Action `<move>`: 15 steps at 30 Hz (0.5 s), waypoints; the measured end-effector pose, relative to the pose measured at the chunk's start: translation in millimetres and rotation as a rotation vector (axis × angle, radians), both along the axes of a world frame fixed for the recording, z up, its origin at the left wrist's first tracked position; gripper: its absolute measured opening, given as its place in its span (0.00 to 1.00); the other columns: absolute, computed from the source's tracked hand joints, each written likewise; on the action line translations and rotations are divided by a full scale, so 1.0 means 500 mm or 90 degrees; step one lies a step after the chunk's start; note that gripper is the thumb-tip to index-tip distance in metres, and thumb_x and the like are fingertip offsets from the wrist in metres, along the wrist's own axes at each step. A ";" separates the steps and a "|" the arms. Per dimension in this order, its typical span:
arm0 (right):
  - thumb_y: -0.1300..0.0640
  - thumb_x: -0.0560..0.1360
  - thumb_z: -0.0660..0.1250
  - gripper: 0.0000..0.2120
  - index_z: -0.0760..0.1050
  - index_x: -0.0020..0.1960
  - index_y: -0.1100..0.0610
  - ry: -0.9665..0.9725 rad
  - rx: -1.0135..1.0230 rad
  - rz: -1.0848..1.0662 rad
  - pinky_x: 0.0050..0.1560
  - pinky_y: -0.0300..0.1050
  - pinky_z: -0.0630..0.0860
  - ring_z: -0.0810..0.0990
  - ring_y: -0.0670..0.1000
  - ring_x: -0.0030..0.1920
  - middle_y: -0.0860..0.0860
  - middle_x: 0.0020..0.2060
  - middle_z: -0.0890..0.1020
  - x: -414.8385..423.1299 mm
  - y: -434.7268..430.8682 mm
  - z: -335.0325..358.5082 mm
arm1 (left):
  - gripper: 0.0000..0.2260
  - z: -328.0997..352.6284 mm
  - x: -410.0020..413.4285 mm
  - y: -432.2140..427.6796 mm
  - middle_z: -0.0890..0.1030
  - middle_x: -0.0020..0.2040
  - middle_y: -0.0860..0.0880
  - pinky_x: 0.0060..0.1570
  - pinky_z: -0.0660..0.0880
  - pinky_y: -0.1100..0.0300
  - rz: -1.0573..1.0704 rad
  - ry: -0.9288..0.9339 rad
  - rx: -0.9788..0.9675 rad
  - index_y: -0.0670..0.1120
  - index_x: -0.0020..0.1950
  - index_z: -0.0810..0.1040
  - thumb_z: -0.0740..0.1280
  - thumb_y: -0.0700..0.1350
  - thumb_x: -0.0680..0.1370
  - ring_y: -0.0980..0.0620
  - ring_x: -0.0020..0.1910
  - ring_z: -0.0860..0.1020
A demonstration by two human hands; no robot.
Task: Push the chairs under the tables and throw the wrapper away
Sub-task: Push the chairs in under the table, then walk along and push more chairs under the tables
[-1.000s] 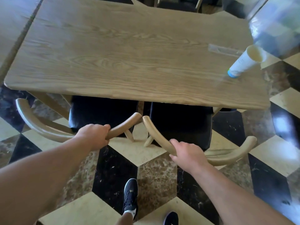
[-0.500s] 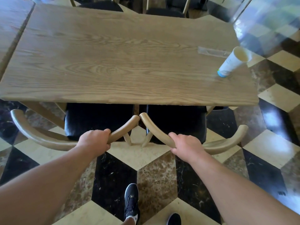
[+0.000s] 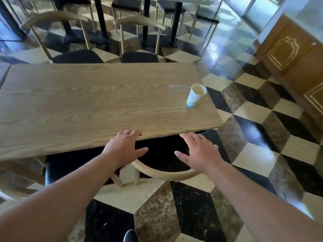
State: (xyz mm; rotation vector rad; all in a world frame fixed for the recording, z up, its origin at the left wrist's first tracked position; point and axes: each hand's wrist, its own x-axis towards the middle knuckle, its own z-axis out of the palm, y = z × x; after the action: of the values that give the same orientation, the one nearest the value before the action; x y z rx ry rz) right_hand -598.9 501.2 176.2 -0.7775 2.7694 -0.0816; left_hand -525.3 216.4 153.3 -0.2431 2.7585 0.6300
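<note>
A long wooden table fills the middle of the view. Under its near edge stands a chair with a black seat and a curved wooden back; a second black-seated chair is to its left. My left hand hovers open above the chair back at the table edge. My right hand is open too, fingers spread, just over the right end of the curved back. On the table's right end a clear wrapper lies beside a white paper cup.
Two more wooden chairs stand at the table's far side, with black-legged tables and stools behind them. The floor is a black, cream and brown cube pattern. A wooden panelled counter rises at the right.
Both hands have let go of the two chair backs and now hover open. The chairs sit further under the table, and my view has tilted up toward the room.
</note>
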 end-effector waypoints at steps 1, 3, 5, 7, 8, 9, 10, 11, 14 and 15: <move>0.30 0.80 0.58 0.37 0.61 0.82 0.51 0.027 -0.006 -0.016 0.75 0.58 0.67 0.66 0.56 0.77 0.52 0.77 0.71 -0.011 0.028 0.048 | 0.33 0.038 -0.034 0.032 0.72 0.76 0.53 0.65 0.76 0.45 -0.030 0.018 0.002 0.57 0.78 0.67 0.66 0.70 0.77 0.48 0.73 0.71; 0.30 0.80 0.59 0.37 0.61 0.82 0.51 0.075 -0.013 -0.042 0.74 0.57 0.67 0.66 0.56 0.76 0.52 0.75 0.72 -0.032 0.090 0.133 | 0.34 0.109 -0.100 0.102 0.72 0.77 0.52 0.67 0.74 0.45 -0.083 0.059 -0.010 0.58 0.78 0.66 0.66 0.71 0.76 0.47 0.74 0.70; 0.31 0.80 0.60 0.37 0.62 0.81 0.51 0.116 -0.015 -0.071 0.75 0.55 0.64 0.66 0.56 0.76 0.53 0.74 0.73 -0.045 0.160 0.209 | 0.35 0.175 -0.156 0.182 0.71 0.77 0.53 0.69 0.72 0.45 -0.137 0.095 -0.020 0.58 0.79 0.66 0.67 0.72 0.76 0.47 0.75 0.69; 0.30 0.80 0.61 0.37 0.64 0.81 0.51 0.151 -0.012 -0.106 0.76 0.54 0.63 0.67 0.56 0.76 0.52 0.74 0.73 -0.058 0.238 0.272 | 0.36 0.233 -0.209 0.264 0.70 0.78 0.53 0.71 0.72 0.44 -0.185 0.125 -0.025 0.58 0.79 0.65 0.66 0.72 0.76 0.47 0.76 0.68; 0.30 0.80 0.61 0.36 0.64 0.80 0.50 0.169 -0.013 -0.126 0.76 0.54 0.64 0.67 0.56 0.76 0.51 0.75 0.73 -0.064 0.279 0.301 | 0.36 0.264 -0.232 0.309 0.70 0.78 0.53 0.71 0.72 0.44 -0.208 0.134 -0.026 0.58 0.79 0.65 0.66 0.72 0.75 0.47 0.76 0.68; 0.30 0.79 0.61 0.36 0.64 0.79 0.50 0.185 -0.017 -0.146 0.76 0.55 0.66 0.68 0.55 0.76 0.50 0.75 0.73 -0.068 0.322 0.326 | 0.36 0.290 -0.251 0.354 0.70 0.79 0.53 0.71 0.72 0.44 -0.230 0.143 -0.027 0.58 0.79 0.65 0.67 0.72 0.75 0.47 0.76 0.69; 0.30 0.79 0.61 0.35 0.64 0.79 0.49 0.194 -0.022 -0.161 0.75 0.56 0.68 0.69 0.55 0.75 0.50 0.75 0.73 -0.069 0.365 0.348 | 0.36 0.311 -0.269 0.400 0.70 0.79 0.52 0.71 0.72 0.44 -0.249 0.155 -0.025 0.57 0.79 0.66 0.69 0.71 0.75 0.47 0.76 0.69; 0.30 0.79 0.61 0.35 0.64 0.79 0.49 0.203 -0.029 -0.176 0.74 0.56 0.70 0.70 0.55 0.75 0.50 0.75 0.73 -0.070 0.409 0.365 | 0.37 0.326 -0.287 0.446 0.71 0.78 0.51 0.71 0.72 0.44 -0.263 0.161 -0.026 0.57 0.79 0.66 0.69 0.71 0.74 0.46 0.75 0.70; 0.28 0.78 0.59 0.37 0.63 0.79 0.48 0.247 -0.034 -0.226 0.74 0.57 0.71 0.70 0.55 0.76 0.50 0.76 0.72 -0.096 0.551 0.415 | 0.37 0.380 -0.353 0.593 0.71 0.78 0.51 0.71 0.72 0.45 -0.309 0.188 -0.072 0.57 0.78 0.66 0.69 0.71 0.74 0.46 0.76 0.70; 0.27 0.78 0.58 0.37 0.63 0.79 0.47 0.257 -0.027 -0.239 0.75 0.58 0.70 0.70 0.55 0.76 0.50 0.76 0.72 -0.110 0.597 0.430 | 0.36 0.400 -0.368 0.644 0.70 0.79 0.52 0.72 0.72 0.45 -0.326 0.196 -0.075 0.57 0.79 0.65 0.69 0.71 0.75 0.47 0.76 0.70</move>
State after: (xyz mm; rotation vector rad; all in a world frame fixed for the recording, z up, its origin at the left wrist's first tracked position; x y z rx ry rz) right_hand -653.9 799.7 391.1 -0.2936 3.2761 -0.0595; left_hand -709.4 538.5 353.3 0.5664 2.9661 0.3915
